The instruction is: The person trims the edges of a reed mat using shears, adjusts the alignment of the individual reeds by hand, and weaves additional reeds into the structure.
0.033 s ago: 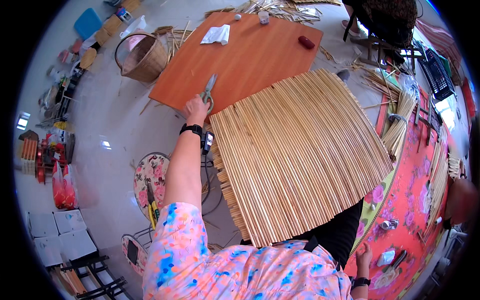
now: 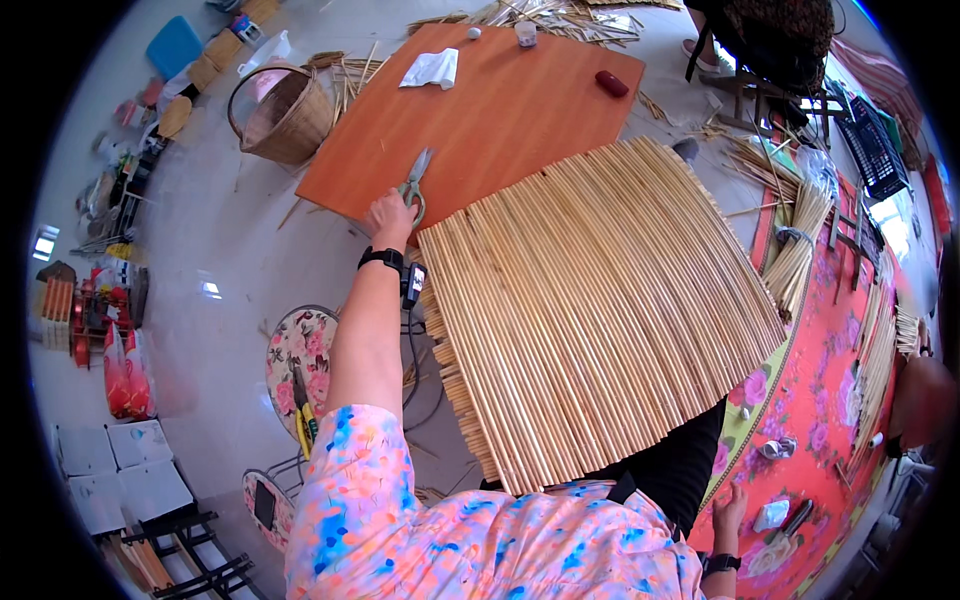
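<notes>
Straw-coloured mat [image 2: 590, 310] across the centre of the frame, right beside the lower edge of an orange bench [image 2: 510, 120]. Grips scissors [image 2: 415, 186] at the bench's lower-left edge, upper middle of the frame, left hand [image 2: 390, 215] with fingers clamped on the handles, blades pointing up. Keeps right hand [image 2: 729, 515] at lower right, near red floral cloth [image 2: 812, 400]; cannot tell if fingers apart or together.

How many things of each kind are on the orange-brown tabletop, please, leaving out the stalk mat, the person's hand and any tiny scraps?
Scissors: 1 pair
White cloth or tissue: 1
Small round white thing: 1
Small cup: 1
Dark red oblong thing: 1
Total: 5
</notes>
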`<state>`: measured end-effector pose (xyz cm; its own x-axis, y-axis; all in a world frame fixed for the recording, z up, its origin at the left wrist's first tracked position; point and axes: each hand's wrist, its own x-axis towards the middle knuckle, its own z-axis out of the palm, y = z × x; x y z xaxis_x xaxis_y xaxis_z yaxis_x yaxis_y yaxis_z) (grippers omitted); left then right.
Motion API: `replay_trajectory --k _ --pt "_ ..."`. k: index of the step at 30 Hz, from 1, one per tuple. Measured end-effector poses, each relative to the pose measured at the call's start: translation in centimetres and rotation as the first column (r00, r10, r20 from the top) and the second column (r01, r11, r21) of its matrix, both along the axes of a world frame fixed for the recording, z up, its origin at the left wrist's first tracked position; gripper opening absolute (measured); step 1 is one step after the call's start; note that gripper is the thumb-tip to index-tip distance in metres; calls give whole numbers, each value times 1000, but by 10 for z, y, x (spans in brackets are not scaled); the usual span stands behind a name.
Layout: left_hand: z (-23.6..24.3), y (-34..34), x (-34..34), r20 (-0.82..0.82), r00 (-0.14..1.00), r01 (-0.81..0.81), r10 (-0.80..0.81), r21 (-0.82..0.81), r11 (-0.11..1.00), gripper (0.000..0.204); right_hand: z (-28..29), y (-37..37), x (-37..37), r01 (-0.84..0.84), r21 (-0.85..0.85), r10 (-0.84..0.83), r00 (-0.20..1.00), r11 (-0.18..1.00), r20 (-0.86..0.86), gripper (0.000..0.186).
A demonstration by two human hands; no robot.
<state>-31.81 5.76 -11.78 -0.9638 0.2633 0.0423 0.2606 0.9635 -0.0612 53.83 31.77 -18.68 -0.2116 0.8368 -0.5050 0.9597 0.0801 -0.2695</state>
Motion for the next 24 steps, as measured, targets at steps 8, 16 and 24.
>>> replay_trajectory --k 8,16,24 --pt "2 21 6 109 994 -22 17 47 999 50 43 29 -83 -81 467 186 965 880 -183 27" --pt "-8 14 26 -259 902 410 -346 263 873 28 154 -2 -215 44 -320 -271 647 946 -713 9" --pt "1 39 106 146 810 468 -568 425 775 37 167 -26 -264 63 -785 -686 534 616 -495 32"
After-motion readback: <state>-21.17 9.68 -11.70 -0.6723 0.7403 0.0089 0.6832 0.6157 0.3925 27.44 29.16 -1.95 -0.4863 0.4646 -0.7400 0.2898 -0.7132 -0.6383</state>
